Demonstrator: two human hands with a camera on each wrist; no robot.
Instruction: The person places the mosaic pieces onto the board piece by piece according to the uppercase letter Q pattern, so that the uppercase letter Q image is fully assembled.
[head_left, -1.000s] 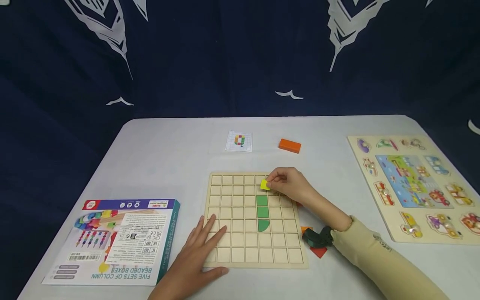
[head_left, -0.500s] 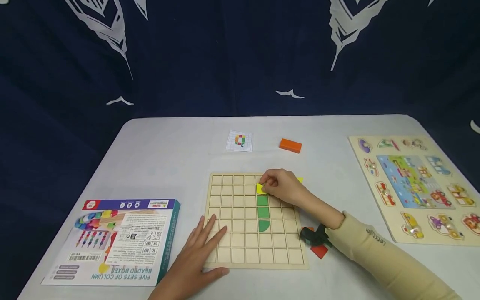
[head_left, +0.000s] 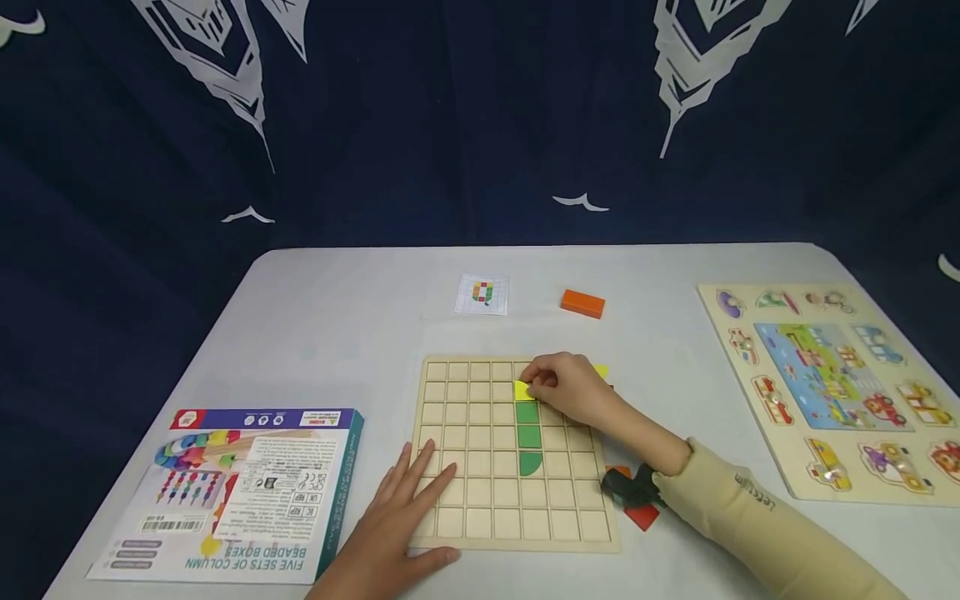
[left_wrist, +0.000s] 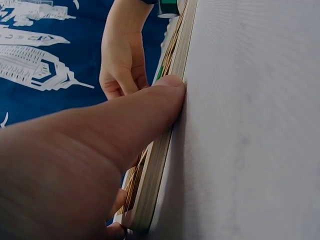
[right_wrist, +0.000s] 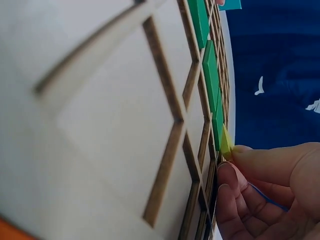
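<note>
A wooden grid board (head_left: 481,522) lies on the white table, with two green square tiles (head_left: 528,437) and a green round-cornered tile (head_left: 530,463) in one column. My right hand (head_left: 572,388) pinches a yellow tile (head_left: 521,391) at the cell just above them. In the right wrist view, thumb and fingertips meet at that yellow tile (right_wrist: 226,142), right beside a green one. My left hand (head_left: 390,529) rests with spread fingers over the board's left edge; its thumb (left_wrist: 145,102) touches the near edge in the left wrist view.
Behind the board are a small pattern card (head_left: 482,295) and an orange block (head_left: 582,303). A boxed bead set (head_left: 247,500) lies left, a picture puzzle board (head_left: 832,375) right. Beside the grid's right edge are a red piece (head_left: 642,517) and a yellow piece (head_left: 602,371).
My right hand has brought the yellow tile slightly left and down onto the cell above the green tiles. The left hand has stayed put. The head view has tilted up a little.
</note>
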